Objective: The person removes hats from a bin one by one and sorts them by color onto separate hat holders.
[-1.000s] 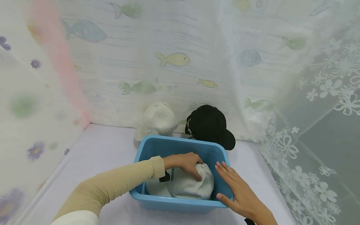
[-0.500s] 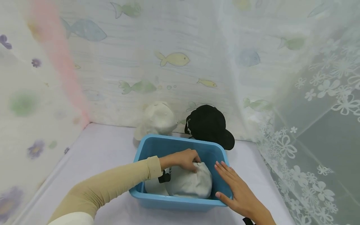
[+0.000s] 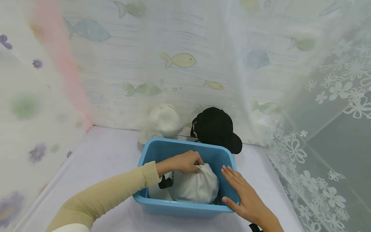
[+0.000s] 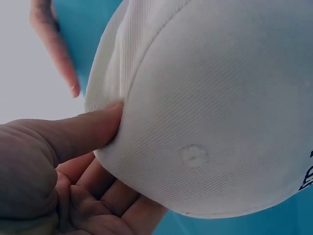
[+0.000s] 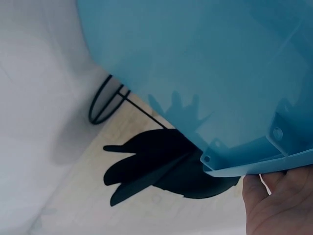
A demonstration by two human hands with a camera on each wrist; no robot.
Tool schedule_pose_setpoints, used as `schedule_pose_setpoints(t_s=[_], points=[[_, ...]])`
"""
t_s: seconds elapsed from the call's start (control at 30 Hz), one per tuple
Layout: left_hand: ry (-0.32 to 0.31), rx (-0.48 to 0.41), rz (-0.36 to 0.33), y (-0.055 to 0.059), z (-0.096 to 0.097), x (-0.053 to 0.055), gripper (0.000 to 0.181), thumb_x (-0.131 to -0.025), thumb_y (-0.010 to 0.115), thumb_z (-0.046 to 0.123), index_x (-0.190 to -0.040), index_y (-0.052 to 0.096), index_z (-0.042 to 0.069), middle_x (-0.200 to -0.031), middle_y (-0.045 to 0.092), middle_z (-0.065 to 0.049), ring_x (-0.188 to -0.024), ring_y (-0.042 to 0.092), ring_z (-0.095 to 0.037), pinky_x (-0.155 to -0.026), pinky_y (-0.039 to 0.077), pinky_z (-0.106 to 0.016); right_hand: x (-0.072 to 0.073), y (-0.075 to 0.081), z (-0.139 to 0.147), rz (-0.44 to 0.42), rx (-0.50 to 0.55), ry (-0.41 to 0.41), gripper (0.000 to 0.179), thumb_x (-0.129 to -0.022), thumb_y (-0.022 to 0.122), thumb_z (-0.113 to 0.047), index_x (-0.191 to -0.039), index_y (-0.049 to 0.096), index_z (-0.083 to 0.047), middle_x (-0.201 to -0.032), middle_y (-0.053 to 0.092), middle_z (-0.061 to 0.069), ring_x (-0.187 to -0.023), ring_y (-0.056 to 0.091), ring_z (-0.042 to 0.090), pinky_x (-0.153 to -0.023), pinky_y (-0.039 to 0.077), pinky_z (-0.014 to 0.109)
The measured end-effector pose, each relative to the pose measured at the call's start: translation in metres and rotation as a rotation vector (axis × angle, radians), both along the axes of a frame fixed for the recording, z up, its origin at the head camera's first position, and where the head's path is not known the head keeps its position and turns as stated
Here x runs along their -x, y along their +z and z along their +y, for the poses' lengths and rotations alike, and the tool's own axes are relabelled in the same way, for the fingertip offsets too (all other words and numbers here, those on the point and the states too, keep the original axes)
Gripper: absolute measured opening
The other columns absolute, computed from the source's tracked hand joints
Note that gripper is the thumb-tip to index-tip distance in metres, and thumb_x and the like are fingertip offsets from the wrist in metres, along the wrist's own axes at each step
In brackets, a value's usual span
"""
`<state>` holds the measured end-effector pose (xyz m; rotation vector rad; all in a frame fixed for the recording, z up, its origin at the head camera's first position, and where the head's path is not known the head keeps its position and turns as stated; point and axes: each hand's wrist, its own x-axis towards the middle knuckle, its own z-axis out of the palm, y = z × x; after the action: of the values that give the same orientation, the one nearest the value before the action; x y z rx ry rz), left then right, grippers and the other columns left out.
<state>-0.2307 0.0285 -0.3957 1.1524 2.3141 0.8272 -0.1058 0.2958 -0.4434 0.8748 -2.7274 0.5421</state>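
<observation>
Inside the blue plastic bin [image 3: 185, 207] lies a white baseball cap [image 3: 194, 190] with dark lettering near its front. My left hand [image 3: 188, 161] pinches the cap's crown; in the left wrist view the thumb [image 4: 98, 127] presses the fabric from above and the fingers curl beneath its edge. Folds run through the cloth beside the thumb. My right hand [image 3: 246, 196] rests on the bin's right rim, its fingers fairly straight. In the right wrist view, that hand [image 5: 279, 200] touches the bin's edge.
Behind the bin, a white cap [image 3: 165, 120] and a black cap [image 3: 213, 127] stand against the fish-printed curtain [image 3: 185, 38]. A white cloth [image 3: 110, 151] covers the surface. The right wrist view shows black, layered brim-like shapes [image 5: 166, 166] beside a black wire loop [image 5: 105, 100].
My left hand has shifted slightly left and up, its fingers closing on the cap and lifting and creasing the crown. My right hand stays at the rim.
</observation>
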Motion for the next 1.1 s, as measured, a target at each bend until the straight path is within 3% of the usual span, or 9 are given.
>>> schedule_pose_setpoints(t_s=[0.17, 0.33, 0.53, 0.67, 0.8, 1.0, 1.1], points=[[0.002, -0.002, -0.015, 0.010, -0.008, 0.003, 0.026, -0.097, 0.066, 0.000, -0.121, 0.075, 0.004, -0.111, 0.076, -0.009, -0.093, 0.071, -0.018, -0.072, 0.055, -0.022, 0.001, 0.000, -0.002, 0.008, 0.019, 0.003, 0.080, -0.093, 0.070, -0.033, -0.161, 0.031, -0.018, -0.165, 0.035, 0.003, -0.155, 0.025, 0.020, -0.123, 0.001, 0.015], [-0.011, -0.025, 0.008, 0.016, -0.014, 0.005, 0.022, -0.097, 0.064, -0.001, -0.114, 0.077, 0.005, -0.102, 0.077, -0.006, -0.082, 0.066, -0.009, -0.069, 0.052, -0.020, 0.002, -0.001, -0.001, 0.012, 0.023, 0.019, 0.081, -0.093, 0.070, -0.033, -0.161, 0.031, -0.016, -0.163, 0.038, 0.010, -0.155, 0.026, 0.020, -0.123, 0.001, 0.015], [-0.045, -0.078, 0.033, 0.022, -0.021, 0.007, 0.019, -0.096, 0.064, -0.001, -0.108, 0.078, 0.004, -0.082, 0.073, -0.004, -0.067, 0.051, -0.004, -0.064, 0.043, -0.018, 0.003, -0.004, 0.000, 0.005, 0.029, 0.014, 0.081, -0.092, 0.070, -0.032, -0.161, 0.030, -0.016, -0.165, 0.033, 0.005, -0.155, 0.026, 0.022, -0.123, 0.000, 0.015], [-0.065, -0.121, 0.041, 0.023, -0.026, 0.008, 0.017, -0.096, 0.066, 0.002, -0.108, 0.078, 0.003, -0.089, 0.076, -0.004, -0.073, 0.058, -0.002, -0.068, 0.048, -0.017, 0.003, -0.005, 0.000, 0.003, 0.044, 0.015, 0.081, -0.092, 0.071, -0.031, -0.161, 0.031, -0.015, -0.166, 0.032, 0.002, -0.155, 0.025, 0.020, -0.123, 0.001, 0.016], [-0.032, -0.172, 0.023, 0.022, -0.031, 0.008, 0.015, -0.095, 0.069, 0.004, -0.107, 0.078, 0.003, -0.096, 0.078, -0.005, -0.083, 0.068, -0.004, -0.073, 0.055, -0.019, 0.003, -0.006, 0.001, -0.004, 0.073, 0.017, 0.081, -0.091, 0.071, -0.028, -0.161, 0.032, -0.015, -0.166, 0.031, 0.003, -0.156, 0.023, 0.018, -0.123, 0.001, 0.016], [0.045, -0.235, 0.011, 0.022, -0.036, 0.008, 0.014, -0.093, 0.073, 0.006, -0.106, 0.078, 0.002, -0.099, 0.078, -0.006, -0.087, 0.072, -0.007, -0.075, 0.056, -0.019, 0.002, -0.008, -0.001, 0.002, 0.091, 0.008, 0.082, -0.090, 0.071, -0.028, -0.161, 0.032, -0.015, -0.167, 0.030, 0.004, -0.156, 0.022, 0.018, -0.124, 0.001, 0.017], [0.055, -0.272, 0.009, 0.023, -0.038, 0.006, 0.016, -0.093, 0.073, 0.005, -0.108, 0.077, 0.001, -0.102, 0.078, -0.008, -0.091, 0.074, -0.010, -0.079, 0.057, -0.020, 0.002, -0.008, 0.000, 0.010, 0.089, 0.005, 0.082, -0.090, 0.071, -0.028, -0.161, 0.032, -0.014, -0.167, 0.031, 0.006, -0.156, 0.022, 0.020, -0.124, 0.001, 0.018]])
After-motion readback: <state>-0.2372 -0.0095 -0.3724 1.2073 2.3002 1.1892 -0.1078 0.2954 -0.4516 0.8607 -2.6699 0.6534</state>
